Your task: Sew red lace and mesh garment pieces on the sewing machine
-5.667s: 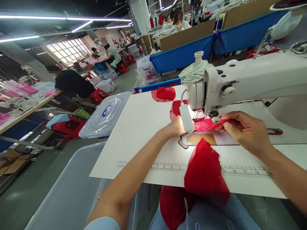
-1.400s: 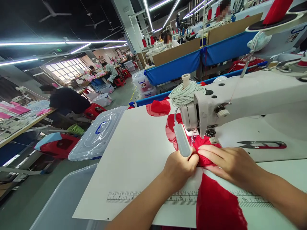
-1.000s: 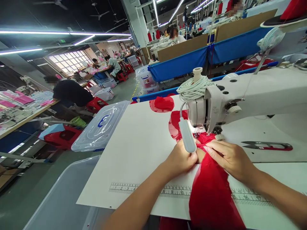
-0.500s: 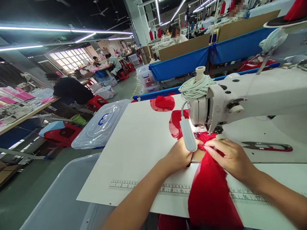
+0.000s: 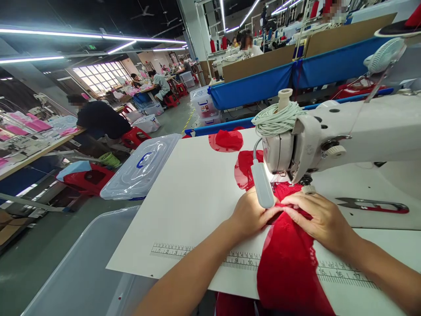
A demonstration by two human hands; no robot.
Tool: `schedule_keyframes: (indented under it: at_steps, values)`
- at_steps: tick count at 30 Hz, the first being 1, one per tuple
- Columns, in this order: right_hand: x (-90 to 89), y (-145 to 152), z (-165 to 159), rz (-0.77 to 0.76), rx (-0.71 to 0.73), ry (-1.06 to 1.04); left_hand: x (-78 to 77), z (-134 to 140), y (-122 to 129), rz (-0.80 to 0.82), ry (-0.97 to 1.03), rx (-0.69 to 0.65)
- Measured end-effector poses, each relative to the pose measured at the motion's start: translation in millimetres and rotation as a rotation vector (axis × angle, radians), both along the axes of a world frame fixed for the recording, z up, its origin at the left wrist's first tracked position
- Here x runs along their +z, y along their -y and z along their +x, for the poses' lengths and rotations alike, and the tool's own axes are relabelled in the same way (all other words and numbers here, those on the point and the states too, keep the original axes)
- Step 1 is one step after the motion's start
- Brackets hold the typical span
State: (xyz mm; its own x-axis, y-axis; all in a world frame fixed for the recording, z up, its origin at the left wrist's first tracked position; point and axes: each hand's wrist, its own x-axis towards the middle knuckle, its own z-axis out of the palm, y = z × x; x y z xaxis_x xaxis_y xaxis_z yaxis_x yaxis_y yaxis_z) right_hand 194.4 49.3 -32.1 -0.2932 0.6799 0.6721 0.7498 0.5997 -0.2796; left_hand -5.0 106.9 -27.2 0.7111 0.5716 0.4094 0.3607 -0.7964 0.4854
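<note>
Red fabric point(image 5: 289, 263) runs from under the needle area of a white sewing machine point(image 5: 355, 131) down over the table's front edge. My left hand point(image 5: 251, 213) pinches its upper part just in front of the needle, and a grey lamp point(image 5: 263, 184) hides some of those fingers. On the right side of the same cloth, my right hand point(image 5: 319, 215) is closed, thumb and fingers pressed together on the edge. The two hands' fingertips almost meet. Red cut pieces point(image 5: 241, 169) lie behind the lamp, left of the machine head.
Thread snips point(image 5: 375, 205) lie on the machine bed to the right. A printed ruler point(image 5: 243, 261) crosses the white table point(image 5: 184, 193). Left of the table are a clear lid point(image 5: 141, 164) and an open plastic bin point(image 5: 82, 263). Several people sit at other machines farther off.
My left thumb has come forward onto the fabric beside the right fingertips. The cloth between my hands has shifted and spread slightly. The whole view has swung a little.
</note>
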Motion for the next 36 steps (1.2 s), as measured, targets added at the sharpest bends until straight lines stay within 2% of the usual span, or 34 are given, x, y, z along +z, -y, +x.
schedule_keyframes:
  at_steps: [4,7,10,15,20,23,28,36]
  values:
    - [-2.9,1,6,0.102,-0.024,0.214,0.1,-4,4,0.168,-0.117,0.044]
    - [-3.6,4,9,0.106,-0.058,0.267,-3.6,-3,8,0.330,-0.157,0.053]
    - [-1.7,6,11,0.092,-0.048,0.285,-6.2,-2,11,0.405,-0.176,0.044]
    - [1.1,7,13,0.046,-0.022,0.280,5.2,-4,18,0.464,-0.217,0.012]
    - [-8.1,8,13,0.019,-0.059,0.248,21.9,-8,28,0.432,-0.329,-0.028]
    - [-12.1,7,13,0.018,-0.083,0.231,21.5,-9,32,0.459,-0.356,-0.005]
    - [-7.6,7,15,0.016,-0.065,0.283,15.7,-8,35,0.520,-0.331,0.025]
    - [-8.6,9,12,0.010,-0.085,0.247,18.2,-6,39,0.571,-0.311,0.050]
